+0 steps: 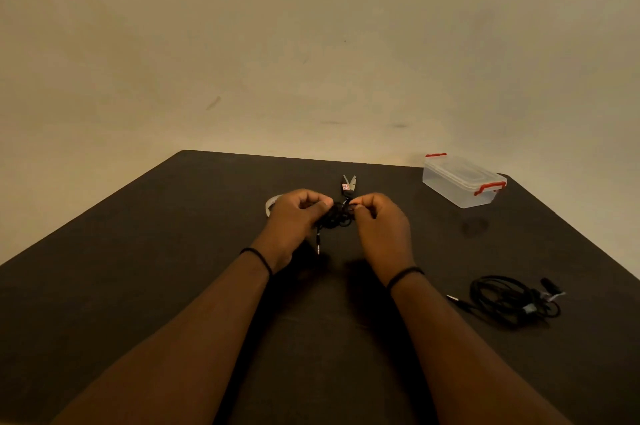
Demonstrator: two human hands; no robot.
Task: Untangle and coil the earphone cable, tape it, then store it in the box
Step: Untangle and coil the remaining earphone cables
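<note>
Two earphone cables show on the worktop (173, 268): one tangled black bundle (337, 215) just in front of the scissors, and one coiled cable (512, 298) well to the scissors' right and nearer the camera. One pair of scissors (348, 183). One clear box (462, 180) with red latches, right of the scissors. One white tape roll (270, 204), left of them. Two hands: left hand (294, 216), right hand (379, 223). Two dark wristbands, one on each wrist.

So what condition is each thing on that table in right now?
Earphone cable: bunched, held by both hands.
Left hand: gripping it.
Right hand: pinching it.
Box: lid on.
Scissors: blades slightly apart.
Second cable: loosely coiled on the table.
Tape: mostly hidden.
</note>
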